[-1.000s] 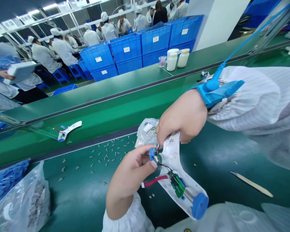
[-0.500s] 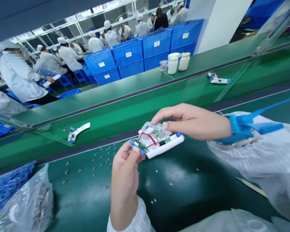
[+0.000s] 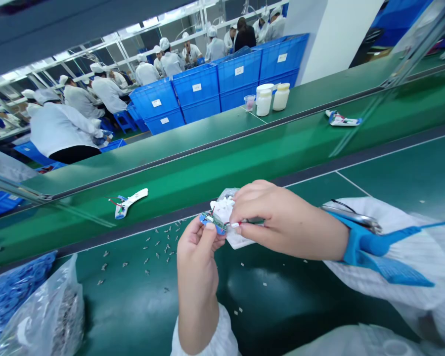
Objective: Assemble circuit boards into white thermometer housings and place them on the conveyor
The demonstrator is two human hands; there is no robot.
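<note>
My left hand (image 3: 202,242) is closed on the blue end of an electronic device half (image 3: 213,222), thumb on top near its small green circuit board. The device's white shell (image 3: 239,242) reaches to the right, partly under my right hand. My right hand (image 3: 267,210) is closed in a pinch beside the board. A small white piece (image 3: 235,225), with a bit of red wire near it, shows at its fingertips. Behind the device, a clear plastic bag (image 3: 230,193) with white parts (image 3: 222,207) is half covered by my right fingers.
On the green conveyor belt (image 3: 193,173) lie similar device halves, one at left (image 3: 131,201) and one at right (image 3: 343,119). Small metal parts (image 3: 166,244) are scattered on the bench. Bags (image 3: 44,311) fill the lower left. White jars (image 3: 264,101), blue crates (image 3: 196,89) and co-workers are beyond.
My right hand has gone from resting over the device with fingers extended to pinching beside the circuit board. The halves on the belt have shifted right. A co-worker at left has bent over.
</note>
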